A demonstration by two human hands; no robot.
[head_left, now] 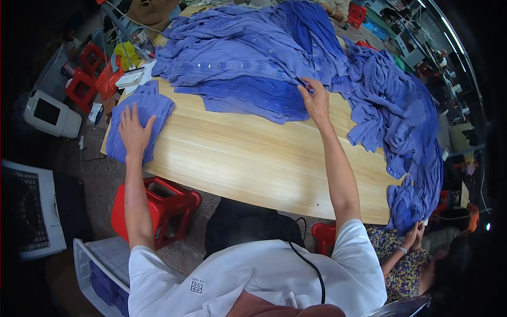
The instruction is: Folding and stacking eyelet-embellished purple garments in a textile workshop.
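- Tabletop (237,148): bare middle, open to near edge; one red stool (138,206) below left.
- Blue garment heap (406,113) blocks right end; co-worker's two hands (410,239) at it.
- Left hand (134,129): fingers spread flat on one folded blue garment (147,99).
- Right hand (317,103): fingers part-bent at far garment pile (232,55); can't tell if gripping.

Red stools (166,208), strip lights (448,25), seemingly speckled floor (95,141)

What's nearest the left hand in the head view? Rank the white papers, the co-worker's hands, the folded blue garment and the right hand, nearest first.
From the left hand:
1. Folded blue garment: directly under it.
2. White papers: just beyond it.
3. Right hand: off to the right.
4. Co-worker's hands: far right, lower.
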